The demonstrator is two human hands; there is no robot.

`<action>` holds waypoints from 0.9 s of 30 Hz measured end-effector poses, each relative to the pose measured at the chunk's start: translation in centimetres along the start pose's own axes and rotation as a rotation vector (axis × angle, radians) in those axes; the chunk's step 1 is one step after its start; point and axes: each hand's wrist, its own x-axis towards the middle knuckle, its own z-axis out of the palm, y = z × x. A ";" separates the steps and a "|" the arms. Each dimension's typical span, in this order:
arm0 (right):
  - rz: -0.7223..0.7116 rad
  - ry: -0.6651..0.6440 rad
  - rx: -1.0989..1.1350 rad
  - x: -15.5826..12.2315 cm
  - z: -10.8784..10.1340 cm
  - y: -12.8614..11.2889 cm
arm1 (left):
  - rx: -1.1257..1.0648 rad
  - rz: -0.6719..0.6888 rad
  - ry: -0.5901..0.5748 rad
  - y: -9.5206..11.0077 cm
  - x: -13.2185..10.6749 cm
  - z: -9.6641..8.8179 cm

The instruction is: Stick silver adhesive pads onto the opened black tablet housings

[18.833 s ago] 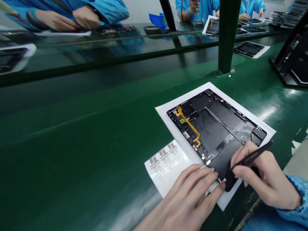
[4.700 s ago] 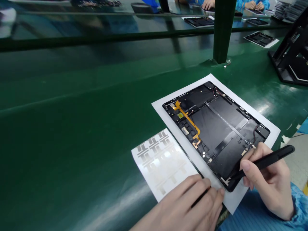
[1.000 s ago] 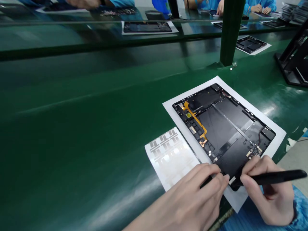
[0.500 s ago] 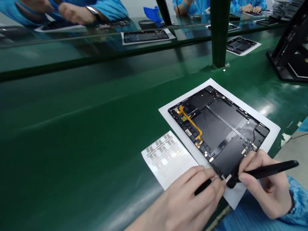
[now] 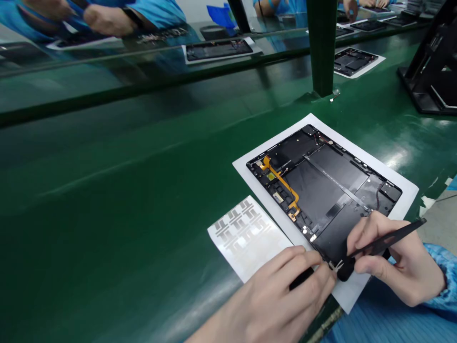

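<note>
An open black tablet housing (image 5: 321,190) lies on a white sheet of paper (image 5: 405,202), with a yellow flex cable (image 5: 282,183) running across its left part. My right hand (image 5: 396,257) is shut on black tweezers (image 5: 385,243), whose tips reach the housing's near corner. A small silver strip (image 5: 337,266) sits at that corner, between my hands. My left hand (image 5: 278,295) rests its fingertips against the same corner, and a dark slim object shows under its fingers. Left of the paper lies a backing sheet of silver foil labels (image 5: 246,238).
The green bench (image 5: 107,190) runs wide to the left. A green post (image 5: 322,47) and a black stand (image 5: 424,81) rise beyond the paper. Further housings (image 5: 353,62) lie on paper farther along, and a co-worker's hands (image 5: 105,20) work across the bench.
The tweezers have swung from nearly level to slanting up at the back end. My right hand has moved slightly up the housing's edge, now covering the small board seen earlier.
</note>
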 end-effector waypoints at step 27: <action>-0.014 -0.103 -0.076 0.8 0.1 -0.1 | -0.184 0.053 0.151 0.1 1.2 -0.2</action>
